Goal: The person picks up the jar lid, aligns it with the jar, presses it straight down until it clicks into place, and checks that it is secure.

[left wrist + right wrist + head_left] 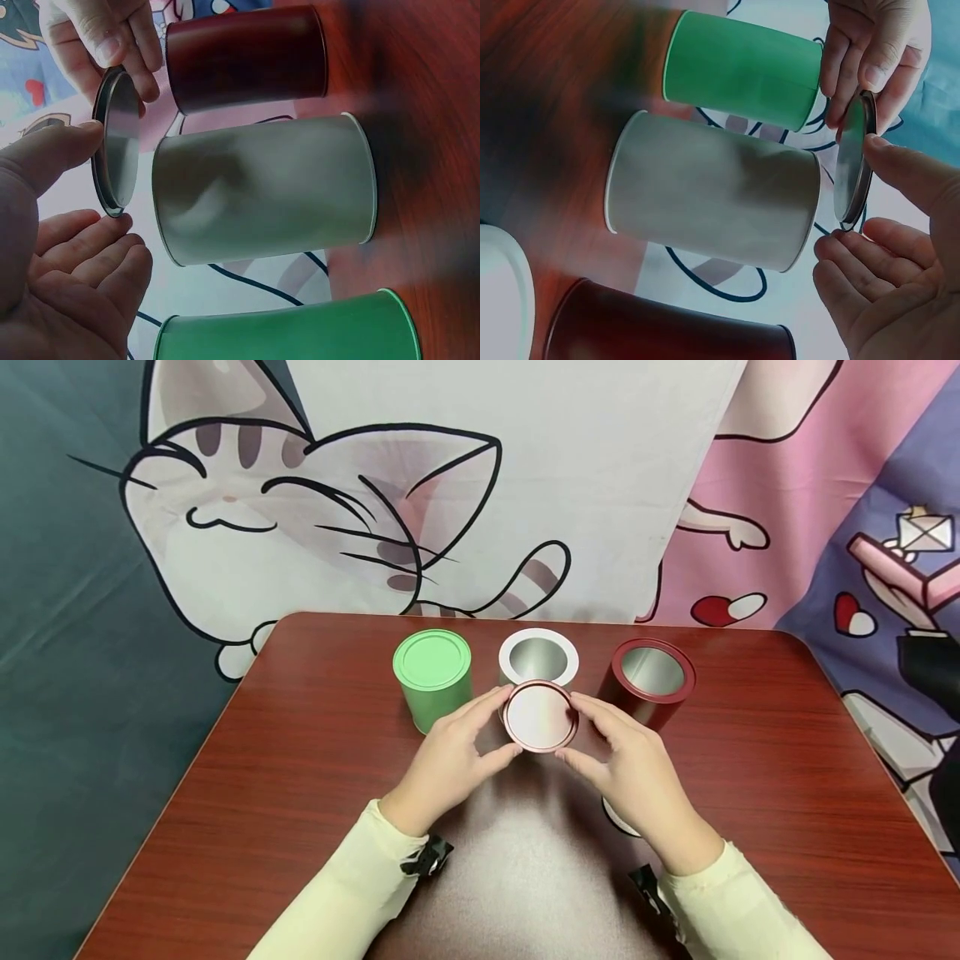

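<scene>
Both hands hold a round dark-red-rimmed metal lid (541, 718) by its edge. My left hand (459, 757) pinches its left side between thumb and fingers, and my right hand (634, 768) pinches its right side. Behind the lid stands a white can (576, 662), its top uncovered and its inside showing. In the left wrist view the lid (120, 142) is seen nearly edge-on, apart from the white can's top rim. A dark red can (617, 693), uncovered, is upright to the right. At the left is a green can (435, 693) with a green lid on.
A white lid (619, 820) lies on the brown table (247, 827), partly hidden under my right forearm. Close behind the table's far edge hangs a curtain (600, 460) with cartoon cats. The three cans form a row near that edge.
</scene>
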Demonstrator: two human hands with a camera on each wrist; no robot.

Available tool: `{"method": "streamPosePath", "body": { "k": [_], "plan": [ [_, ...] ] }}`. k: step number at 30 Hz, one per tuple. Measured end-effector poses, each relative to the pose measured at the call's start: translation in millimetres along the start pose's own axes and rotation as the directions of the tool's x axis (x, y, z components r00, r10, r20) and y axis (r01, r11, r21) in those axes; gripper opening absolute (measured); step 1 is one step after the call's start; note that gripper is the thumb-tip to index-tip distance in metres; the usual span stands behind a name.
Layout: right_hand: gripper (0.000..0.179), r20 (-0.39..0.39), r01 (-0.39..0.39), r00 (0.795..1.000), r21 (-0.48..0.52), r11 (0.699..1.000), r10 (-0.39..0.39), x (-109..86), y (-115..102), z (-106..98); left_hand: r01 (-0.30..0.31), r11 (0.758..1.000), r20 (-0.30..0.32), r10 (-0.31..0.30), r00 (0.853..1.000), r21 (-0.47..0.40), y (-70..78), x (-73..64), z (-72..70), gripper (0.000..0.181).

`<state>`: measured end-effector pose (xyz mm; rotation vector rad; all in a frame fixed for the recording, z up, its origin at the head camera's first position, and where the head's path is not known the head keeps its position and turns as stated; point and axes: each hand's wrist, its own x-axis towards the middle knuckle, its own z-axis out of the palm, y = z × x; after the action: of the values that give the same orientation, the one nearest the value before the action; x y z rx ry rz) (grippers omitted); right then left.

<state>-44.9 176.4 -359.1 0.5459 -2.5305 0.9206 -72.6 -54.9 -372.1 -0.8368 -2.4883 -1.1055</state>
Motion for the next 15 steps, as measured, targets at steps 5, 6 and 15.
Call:
{"method": "streamPosePath", "body": {
  "k": [5,6,15],
  "plan": [
    [0.065,0.012,-0.005,1.000,0.002,1.000,0.005,5.5,1.0,-1.1,-0.002,1.000,0.007,0.002,1.000,-0.004,-1.9,4.7,-1.3,0.066],
    [0.064,0.019,-0.011,1.000,0.001,1.000,0.011,6.4,1.3,-1.3,-0.003,1.000,0.007,0.003,1.000,-0.006,-2.6,5.2,-1.3,0.066],
    [0.062,0.051,-0.031,0.998,-0.005,1.000,0.031,10.9,5.7,0.4,0.020,0.999,0.038,-0.019,0.999,-0.030,-5.9,10.8,-1.7,0.061]
  ]
}}
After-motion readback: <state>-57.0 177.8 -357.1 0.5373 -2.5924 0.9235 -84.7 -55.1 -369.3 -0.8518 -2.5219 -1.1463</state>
